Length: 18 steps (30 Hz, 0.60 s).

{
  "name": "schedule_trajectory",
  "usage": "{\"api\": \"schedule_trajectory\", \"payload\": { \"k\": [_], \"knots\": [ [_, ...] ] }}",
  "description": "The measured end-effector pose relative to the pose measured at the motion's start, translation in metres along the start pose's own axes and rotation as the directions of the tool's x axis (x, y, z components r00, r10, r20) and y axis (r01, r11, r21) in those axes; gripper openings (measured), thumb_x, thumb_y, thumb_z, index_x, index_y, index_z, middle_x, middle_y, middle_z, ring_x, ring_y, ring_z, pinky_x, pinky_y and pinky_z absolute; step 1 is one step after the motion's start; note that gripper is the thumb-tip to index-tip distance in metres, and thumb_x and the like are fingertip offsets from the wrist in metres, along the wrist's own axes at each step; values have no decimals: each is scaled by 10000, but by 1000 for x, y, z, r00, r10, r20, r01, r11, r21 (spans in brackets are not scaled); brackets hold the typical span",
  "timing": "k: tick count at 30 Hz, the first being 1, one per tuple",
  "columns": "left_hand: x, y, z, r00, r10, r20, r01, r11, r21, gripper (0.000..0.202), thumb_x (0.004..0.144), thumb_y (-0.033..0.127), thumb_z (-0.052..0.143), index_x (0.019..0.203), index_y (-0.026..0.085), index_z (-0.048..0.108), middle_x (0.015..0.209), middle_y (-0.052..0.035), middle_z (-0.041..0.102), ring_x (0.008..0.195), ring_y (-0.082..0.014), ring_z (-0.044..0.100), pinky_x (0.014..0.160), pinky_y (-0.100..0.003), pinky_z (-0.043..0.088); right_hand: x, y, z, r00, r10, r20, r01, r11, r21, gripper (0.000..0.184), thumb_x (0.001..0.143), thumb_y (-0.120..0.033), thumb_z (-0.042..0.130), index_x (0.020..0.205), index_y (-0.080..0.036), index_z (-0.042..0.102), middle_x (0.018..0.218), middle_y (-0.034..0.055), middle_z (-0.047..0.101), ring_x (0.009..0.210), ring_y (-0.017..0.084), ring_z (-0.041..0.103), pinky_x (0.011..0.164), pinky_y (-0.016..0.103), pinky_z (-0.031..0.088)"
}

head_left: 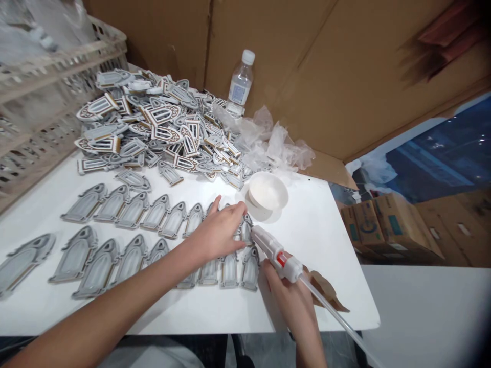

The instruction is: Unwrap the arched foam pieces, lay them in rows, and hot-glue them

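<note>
**Glue gun point(274, 250) at the end piece point(246, 231), just in front of the white bowl point(283, 198)**

Grips the glue gun in the right hand point(289, 291), well in front of the bowl, fingers wrapped around the handle as far as visible. Trigger hidden from this view. Aims the nozzle at the end piece, last in the far row point(132, 210) of grey arched pieces, in front and to the left of the bowl. Hard to tell between touching and only just short of it. Clear glue stick point(332, 309) trailing from the back of the gun.

Spreads the left hand point(220, 232) over the same row, left of the bowl, thumb and forefinger parted beside the end piece, another finger raised. Impossible to tell about any hold beneath the palm.

Around the bowl: near row point(250, 271) farther in front, heaped loose pieces point(166, 115) behind and to the left, crumpled plastic point(284, 145) just behind, bottle point(240, 89) standing beyond, brown paper point(326, 289) in front and to the right.

Step in hand, apparently: putting glue on the end piece. Next move, as a judgement: calls for a steady nozzle, a measured squeeze and left fingers clear of the tip.
</note>
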State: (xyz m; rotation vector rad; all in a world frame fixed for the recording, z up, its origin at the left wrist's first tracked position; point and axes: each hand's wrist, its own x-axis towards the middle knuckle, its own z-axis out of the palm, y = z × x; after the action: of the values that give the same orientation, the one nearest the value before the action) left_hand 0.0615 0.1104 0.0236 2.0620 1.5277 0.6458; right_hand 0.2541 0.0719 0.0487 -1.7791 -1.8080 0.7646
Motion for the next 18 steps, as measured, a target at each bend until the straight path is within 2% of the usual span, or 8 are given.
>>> {"api": "schedule_trajectory", "payload": {
  "k": [3, 6, 12, 15, 18],
  "knots": [
    [0, 0, 0, 1000, 2, -2, -2, 1000, 2, 508, 695, 298, 707, 1055, 250, 352, 1167, -58, 634, 1143, -257, 591, 1163, -563, 77, -1, 6, 4, 999, 40, 33, -42, 996, 79, 89, 820, -261, 574, 749, -210, 556, 696, 6, 620, 682, 195, 572, 663, 303, 439],
    [0, 0, 0, 1000, 5, -3, -5, 1000, 1, 496, 702, 303, 705, 1045, 252, 350, 1184, -60, 630, 1155, -260, 586, 1162, -567, 77, -1, 11, 5, 996, 82, 33, -84, 993, 78, 125, 809, -277, 593, 720, -210, 537, 648, -12, 591, 647, 183, 549, 644, 298, 427],
    [0, -1, 0, 1000, 4, -5, -4, 1000, -3, 506, 699, 305, 713, 1048, 251, 350, 1185, -62, 630, 1156, -262, 584, 1161, -567, 79, 2, 15, 7, 998, 65, 14, -66, 992, 106, 108, 786, -301, 585, 797, -195, 575, 716, 7, 619, 677, 182, 553, 665, 293, 437],
    [0, 0, -1, 1000, 1, 0, -1, 1000, -6, 509, 699, 309, 716, 1049, 248, 351, 1168, -64, 635, 1144, -257, 590, 1161, -562, 76, 4, 12, 6, 995, 104, -5, -103, 991, 90, 133, 770, -325, 588, 723, -208, 544, 620, -19, 553, 595, 166, 502, 593, 289, 407],
    [0, 1, -1, 1000, -4, 5, 4, 1000, -8, 504, 703, 316, 713, 1046, 245, 351, 1163, -68, 636, 1144, -256, 589, 1160, -564, 74, 2, 5, -5, 983, 170, -69, -164, 983, 83, 231, 749, -374, 622, 628, -221, 500, 545, -35, 481, 539, 147, 454, 540, 281, 376]
  ]
}}
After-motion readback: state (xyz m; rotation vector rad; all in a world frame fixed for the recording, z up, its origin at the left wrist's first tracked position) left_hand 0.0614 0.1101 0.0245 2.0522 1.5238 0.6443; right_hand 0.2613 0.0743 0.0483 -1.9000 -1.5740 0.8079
